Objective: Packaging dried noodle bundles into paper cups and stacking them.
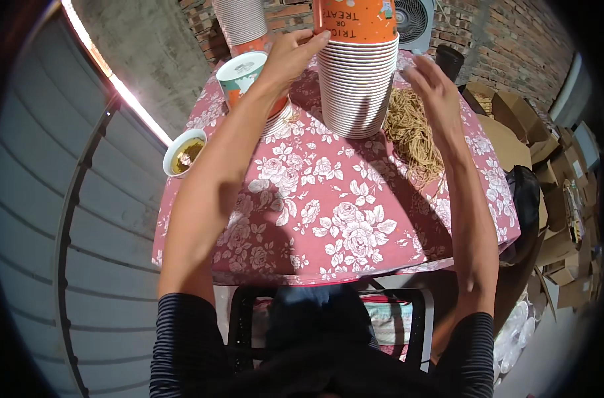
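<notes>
A tall stack of nested, upside-down paper buckets (357,86) stands at the far middle of the table, its white rims piled below one orange printed side. My left hand (292,58) reaches to the left of the orange part, fingers stretched out, the fingertips at its surface. On the stack's other side my right hand (436,89) is held apart from it, fingers loosely spread and nothing in them. Below that hand lies a heap of tan twisted cord (411,129). A white-topped bucket with green and orange sides (239,79) sits behind my left forearm, partly hidden.
Another bucket stack (241,23) rises at the back left. A white cup of yellowish liquid (184,154) stands at the left table edge. A grey fan (413,23) and a dark container (450,62) are behind. Cardboard boxes (514,119) crowd the right side.
</notes>
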Demonstrator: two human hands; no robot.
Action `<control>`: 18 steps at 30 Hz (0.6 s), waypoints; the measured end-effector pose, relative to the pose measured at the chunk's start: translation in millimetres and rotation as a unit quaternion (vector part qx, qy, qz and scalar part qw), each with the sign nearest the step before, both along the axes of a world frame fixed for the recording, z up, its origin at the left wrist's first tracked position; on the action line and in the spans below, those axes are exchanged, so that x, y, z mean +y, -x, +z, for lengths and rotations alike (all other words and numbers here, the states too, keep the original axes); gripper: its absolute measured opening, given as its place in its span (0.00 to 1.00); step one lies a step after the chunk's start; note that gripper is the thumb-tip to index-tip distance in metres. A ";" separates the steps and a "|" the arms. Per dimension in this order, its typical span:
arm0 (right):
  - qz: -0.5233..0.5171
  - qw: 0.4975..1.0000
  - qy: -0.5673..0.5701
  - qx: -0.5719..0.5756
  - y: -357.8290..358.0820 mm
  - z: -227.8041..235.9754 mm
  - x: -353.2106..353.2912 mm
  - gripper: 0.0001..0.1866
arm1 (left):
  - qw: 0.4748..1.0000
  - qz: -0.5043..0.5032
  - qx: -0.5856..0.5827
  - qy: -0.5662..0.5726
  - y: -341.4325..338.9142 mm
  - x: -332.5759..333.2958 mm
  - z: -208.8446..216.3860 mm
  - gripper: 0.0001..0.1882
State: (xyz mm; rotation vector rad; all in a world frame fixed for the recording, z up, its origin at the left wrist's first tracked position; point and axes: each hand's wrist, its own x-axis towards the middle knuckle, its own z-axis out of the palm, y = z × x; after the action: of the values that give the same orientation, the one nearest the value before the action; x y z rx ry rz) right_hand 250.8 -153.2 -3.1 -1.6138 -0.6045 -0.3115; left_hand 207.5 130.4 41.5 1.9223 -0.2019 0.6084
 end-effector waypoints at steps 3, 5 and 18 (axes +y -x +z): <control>0.006 1.000 -0.023 0.009 -39.6 7.8 14.9 0.46 | 0.991 -0.026 0.027 0.132 -11.5 -6.8 -3.7 0.17; 0.018 0.999 -0.001 0.042 -55.1 10.5 22.1 0.42 | 0.976 -0.018 0.064 0.208 -17.8 -2.9 -6.8 0.16; 0.088 0.985 -0.129 0.075 -60.4 14.7 36.1 0.35 | 0.981 -0.097 -0.008 0.168 -15.6 1.5 -23.0 0.40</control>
State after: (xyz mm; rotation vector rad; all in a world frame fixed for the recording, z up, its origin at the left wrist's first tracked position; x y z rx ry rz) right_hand 311.2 -117.1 11.6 -1.3112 -0.5617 -0.1285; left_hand 223.0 131.8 18.5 1.5508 -0.2760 0.4929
